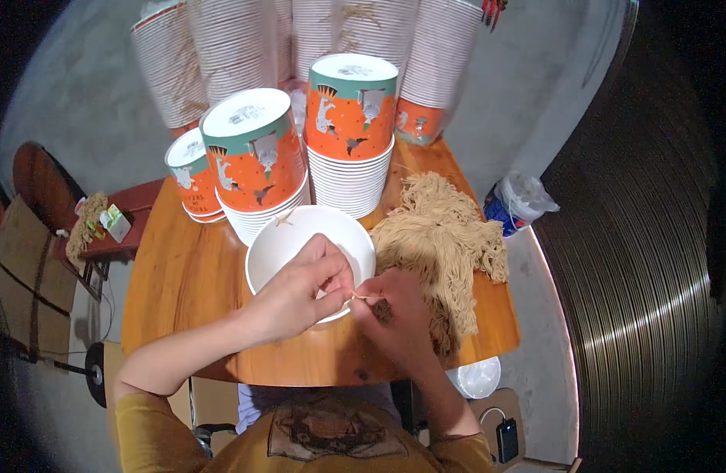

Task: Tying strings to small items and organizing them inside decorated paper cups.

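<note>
My left hand (319, 276) is closed in a pinch over the near side of an open white paper bucket (272, 248). Its fingertips meet those of my right hand (398, 311), also pinched, at the bucket's near right rim. Between them runs a short, thin, pale string (368, 297). A small brown patch shows at my right hand; what it is I cannot make out. Beside that hand a big heap of tan string (426, 229) spreads over the table's right side and hangs toward the near edge. A little knotted piece of string (283, 219) lies on the bucket's far rim.
Upside-down stacks of orange and green patterned paper buckets (256, 165) stand behind on the wooden table (174, 284). Tall wrapped bucket stacks (233, 47) rise at the back. A bag-lined bin (520, 201) is right of the table, and a reddish bench (134, 205) is left.
</note>
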Tool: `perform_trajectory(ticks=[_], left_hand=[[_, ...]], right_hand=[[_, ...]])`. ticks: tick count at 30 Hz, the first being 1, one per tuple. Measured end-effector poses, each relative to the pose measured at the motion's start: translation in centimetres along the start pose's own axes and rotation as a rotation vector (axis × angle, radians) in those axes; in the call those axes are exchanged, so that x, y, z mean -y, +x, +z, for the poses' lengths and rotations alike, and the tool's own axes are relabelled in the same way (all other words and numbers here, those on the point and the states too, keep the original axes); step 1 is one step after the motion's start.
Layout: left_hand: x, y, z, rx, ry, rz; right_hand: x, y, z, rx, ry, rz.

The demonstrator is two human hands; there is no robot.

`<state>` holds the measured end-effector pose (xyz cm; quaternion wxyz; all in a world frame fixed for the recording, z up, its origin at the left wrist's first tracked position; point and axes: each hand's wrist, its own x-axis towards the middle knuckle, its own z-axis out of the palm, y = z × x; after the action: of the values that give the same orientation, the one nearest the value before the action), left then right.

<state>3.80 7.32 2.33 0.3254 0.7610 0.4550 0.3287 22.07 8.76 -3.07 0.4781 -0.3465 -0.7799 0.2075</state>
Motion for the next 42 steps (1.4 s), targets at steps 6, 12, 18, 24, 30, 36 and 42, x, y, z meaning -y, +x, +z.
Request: perform_trajectory(ticks=[6, 12, 18, 24, 30, 36, 42], left_hand=[[0.7, -0.1, 0.1, -0.107, 0.05, 0.098], [-0.6, -1.1, 0.6, -0.095, 0.104, -0.006], [-0.2, -0.6, 1.2, -0.04, 0.011, -0.058], [-0.5, -0.2, 1.1, -0.008, -0.111, -0.174], [-0.4, -0.1, 1.3, -0.022, -0.282, -0.271], [-0.1, -0.2, 1.6, -0.054, -0.197, -0.215], [-0.4, -0.4, 1.7, -0.066, -0.107, -0.149]], right_hand=[[-0.3, 0.2, 0.5, -0.014, 0.039, 0.03], [-0.6, -0.2, 0.5, -0.015, -0.021, 0.04], [-0.7, -0.4, 0.6, -0.047, -0.026, 0.019], [-0.8, -0.6, 0.4, -0.079, 0.018, -0.046], [-0.9, -0.7, 0.5, -0.075, 0.039, -0.085], [-1.4, -0.8, 0.9, -0.108, 0.06, -0.111], [-0.6, -0.8, 0.8, -0.092, 0.095, 0.061]])
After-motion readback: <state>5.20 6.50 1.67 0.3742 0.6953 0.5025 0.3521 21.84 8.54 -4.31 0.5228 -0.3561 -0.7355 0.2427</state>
